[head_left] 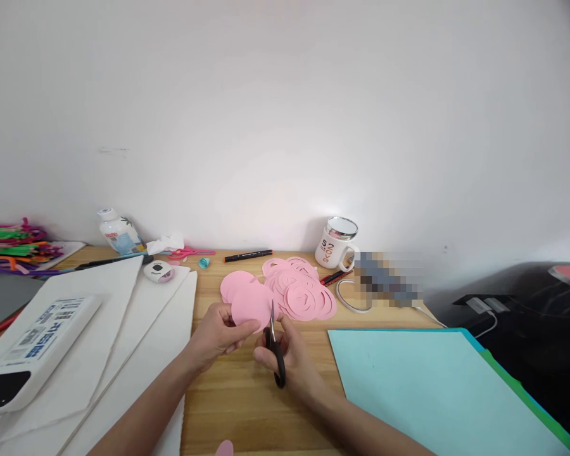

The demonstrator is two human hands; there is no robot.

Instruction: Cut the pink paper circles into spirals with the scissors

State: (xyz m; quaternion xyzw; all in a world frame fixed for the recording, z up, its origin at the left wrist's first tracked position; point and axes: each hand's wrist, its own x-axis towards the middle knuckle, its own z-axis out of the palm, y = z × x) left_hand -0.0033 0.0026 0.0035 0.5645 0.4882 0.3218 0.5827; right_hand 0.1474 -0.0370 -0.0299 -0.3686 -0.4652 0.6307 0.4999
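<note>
My left hand [222, 332] pinches a round pink paper piece [251, 305] between thumb and fingers, above the wooden table. In my right hand [287, 354] is a pair of scissors [278, 364] with black handles, its blades pointing away from me at the right edge of that paper. Whether the blades are apart is hard to see. Just behind the held piece lies another pink paper circle [232, 278]. A heap of pink spiral-cut paper [304, 288] spreads to the right of it.
White sheets [156, 354] with a white boxed device [42, 348] cover the left side. Light blue paper [399, 380] lies at right. A mug [335, 244], a black marker [248, 256], a white bottle [121, 233] and pink scissors [192, 253] stand or lie near the wall.
</note>
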